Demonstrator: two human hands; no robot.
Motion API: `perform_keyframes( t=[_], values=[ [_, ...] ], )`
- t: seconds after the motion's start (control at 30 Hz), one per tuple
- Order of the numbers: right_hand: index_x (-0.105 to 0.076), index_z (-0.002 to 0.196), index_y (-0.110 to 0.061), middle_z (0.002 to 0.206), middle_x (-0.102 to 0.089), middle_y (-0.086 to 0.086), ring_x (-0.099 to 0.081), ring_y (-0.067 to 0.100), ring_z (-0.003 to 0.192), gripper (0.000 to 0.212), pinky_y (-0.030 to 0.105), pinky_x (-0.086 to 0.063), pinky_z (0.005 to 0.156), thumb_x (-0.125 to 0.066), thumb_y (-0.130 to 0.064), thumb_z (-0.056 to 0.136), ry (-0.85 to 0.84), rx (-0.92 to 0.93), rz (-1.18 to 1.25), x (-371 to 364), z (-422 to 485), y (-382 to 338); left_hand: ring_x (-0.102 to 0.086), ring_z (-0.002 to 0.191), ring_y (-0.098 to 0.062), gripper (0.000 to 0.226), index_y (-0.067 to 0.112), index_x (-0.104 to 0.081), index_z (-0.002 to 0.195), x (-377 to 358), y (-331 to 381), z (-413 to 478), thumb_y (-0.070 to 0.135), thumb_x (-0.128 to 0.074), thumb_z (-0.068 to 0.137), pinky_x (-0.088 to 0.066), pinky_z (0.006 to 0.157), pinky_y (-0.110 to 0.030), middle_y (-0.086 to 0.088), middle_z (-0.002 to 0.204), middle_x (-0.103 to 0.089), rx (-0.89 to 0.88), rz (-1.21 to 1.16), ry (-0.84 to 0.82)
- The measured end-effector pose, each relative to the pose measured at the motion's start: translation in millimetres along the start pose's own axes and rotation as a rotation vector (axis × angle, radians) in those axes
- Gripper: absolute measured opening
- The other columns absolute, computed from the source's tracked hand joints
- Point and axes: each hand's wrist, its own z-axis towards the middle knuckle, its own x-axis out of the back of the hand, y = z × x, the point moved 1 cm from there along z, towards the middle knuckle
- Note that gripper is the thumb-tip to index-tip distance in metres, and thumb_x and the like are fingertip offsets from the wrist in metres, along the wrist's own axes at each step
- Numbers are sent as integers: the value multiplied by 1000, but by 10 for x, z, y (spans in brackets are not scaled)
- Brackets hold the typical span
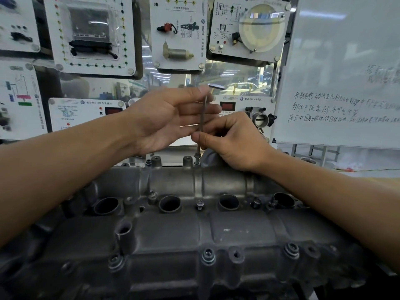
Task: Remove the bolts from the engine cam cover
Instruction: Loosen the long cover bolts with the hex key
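Your left hand (171, 118) is held up with fingers spread and slightly curled, thumb tip and fingertips steadying the upper part of a thin T-handle driver (204, 118). Your right hand (233, 141) is closed around the shaft lower down, pinching it between thumb and forefinger. The driver stands nearly upright, its tip seated on a bolt (197, 158) at the far edge of the cam cover (173, 230); that bolt looks raised from its boss.

The cover is dark grey cast metal and fills the lower half of the view. Four round plug wells (170, 204) run across its middle, and all look dark inside; what lies at the bottom cannot be told. A second bolt (199, 204) sits between the second and third wells, another (152, 195) just left of the second well. Along the near edge three bolts (208, 255) are seated in their bosses, and several bosses beside them show open holes.

Behind the engine stands a wall of white training panels (177, 31) carrying mounted parts, coloured sockets and printed diagrams. A throttle body (260, 119) is fixed to one panel just right of your right hand. To the right a whiteboard (337, 72) bears handwritten lines. Glass between the panels reflects a lit workshop
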Motion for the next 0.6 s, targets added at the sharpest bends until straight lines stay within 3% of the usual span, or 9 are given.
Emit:
perform_keyframes(
  t=[0.1,0.17,0.3,0.43,0.6],
  values=[
    [-75,76,-2,74,-72,20,-58,15,63,17,31,-50,62,-72,-12,89,-30,16,-27,12,-4,-14,-59,124,-34,58,-2,-55,129,46,70,-59,26,-48,79,-47,105,-41,-22,128,-63,92,-219,-156],
    [-74,75,1,75,-70,24,-55,15,63,21,34,-48,62,-69,-11,91,-48,18,-39,13,0,-13,-55,128,-35,68,-6,-49,136,62,95,-77,28,-41,77,-44,108,-42,-24,135,-57,117,-295,-233],
    [-70,74,3,74,-65,29,-52,20,65,27,38,-47,65,-66,-13,94,-88,21,-56,15,0,-8,-61,121,-31,58,-6,-55,129,45,86,-52,20,-39,80,-51,100,-37,-23,128,-63,114,-215,-227],
    [-74,77,0,76,-70,22,-56,15,67,22,33,-49,67,-67,-14,93,-83,6,-30,24,-5,5,-69,108,-25,30,0,-64,115,51,42,-8,11,-52,90,-58,85,-31,-16,108,-73,19,23,-94],
    [-79,82,-7,77,-73,21,-54,16,65,16,31,-46,61,-75,-22,87,-67,7,-3,4,-8,6,-74,88,-20,22,10,-73,92,73,23,-1,20,-70,73,-62,76,-36,-7,86,-77,-183,358,55]
  ],
)
